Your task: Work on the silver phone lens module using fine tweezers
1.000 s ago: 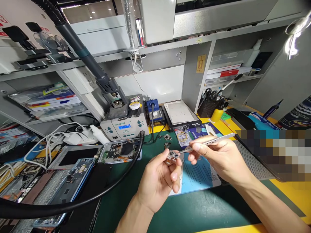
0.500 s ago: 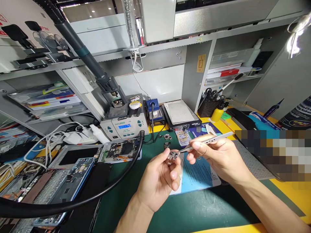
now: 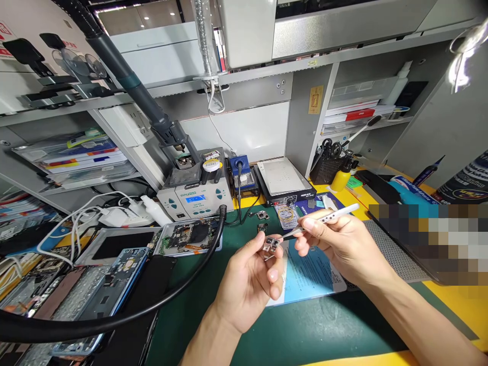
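Between thumb and fingers, my left hand [image 3: 249, 279] pinches a small metal-framed phone camera module [image 3: 271, 245] with dark square openings. My right hand [image 3: 341, 244] grips slim silver tweezers [image 3: 328, 217] that have a row of holes along the handle. Their tips point left and reach the module's right edge; whether they touch it I cannot tell. Just beyond my left fingertips, two similar small modules lie on the green mat, the farther module [image 3: 262, 215] and the nearer module [image 3: 262, 227]. A blue-and-white printed sheet [image 3: 312, 274] lies beneath my hands.
A rework station [image 3: 196, 198] stands at the back, its black hose [image 3: 198, 274] curving across the left. Opened phones [image 3: 110, 300] and a circuit board in a tray [image 3: 188, 238] lie left. A flat heating plate [image 3: 284, 178] and yellow bottle [image 3: 340, 178] stand behind.
The module in my left hand has tilted, so its openings face more toward me. The tweezers have rolled slightly in my right hand and their rear end has shifted a little left.
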Available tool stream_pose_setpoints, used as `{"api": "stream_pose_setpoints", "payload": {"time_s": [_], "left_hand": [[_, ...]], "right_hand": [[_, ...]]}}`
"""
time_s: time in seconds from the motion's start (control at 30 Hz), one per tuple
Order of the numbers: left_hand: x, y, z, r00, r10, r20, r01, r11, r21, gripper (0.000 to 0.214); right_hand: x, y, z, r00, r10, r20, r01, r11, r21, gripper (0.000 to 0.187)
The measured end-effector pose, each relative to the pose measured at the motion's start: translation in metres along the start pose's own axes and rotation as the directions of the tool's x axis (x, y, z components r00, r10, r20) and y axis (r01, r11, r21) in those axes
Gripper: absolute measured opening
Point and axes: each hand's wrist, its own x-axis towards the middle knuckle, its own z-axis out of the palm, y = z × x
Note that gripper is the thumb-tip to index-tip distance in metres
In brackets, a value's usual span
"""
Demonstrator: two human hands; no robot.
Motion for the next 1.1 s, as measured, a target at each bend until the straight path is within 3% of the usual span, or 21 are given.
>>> {"api": "stream_pose_setpoints", "payload": {"time_s": [0.27, 0.5, 0.77, 1.1], "left_hand": [[0.000, -0.005, 0.003, 0.993, 0.099, -0.063, -0.091, 0.988, 0.123, 0.031], [0.004, -0.012, 0.000, 0.928, 0.322, -0.188, -0.259, 0.919, 0.296, 0.022], [0.004, -0.010, 0.002, 0.936, 0.269, -0.229, -0.182, 0.923, 0.338, 0.028], [0.001, -0.005, 0.000, 0.944, 0.278, -0.180, -0.174, 0.879, 0.444, 0.024]], "right_hand": [[0.000, 0.002, -0.001, 1.000, 0.008, 0.013, -0.008, 0.999, 0.040, 0.014], [0.003, 0.004, -0.005, 1.000, 0.006, -0.015, -0.006, 1.000, 0.025, 0.019], [0.009, 0.008, -0.008, 1.000, 0.020, 0.023, -0.019, 0.999, -0.039, 0.019], [0.013, 0.012, -0.014, 0.976, 0.143, 0.166, -0.122, 0.984, -0.132, 0.029]]}}
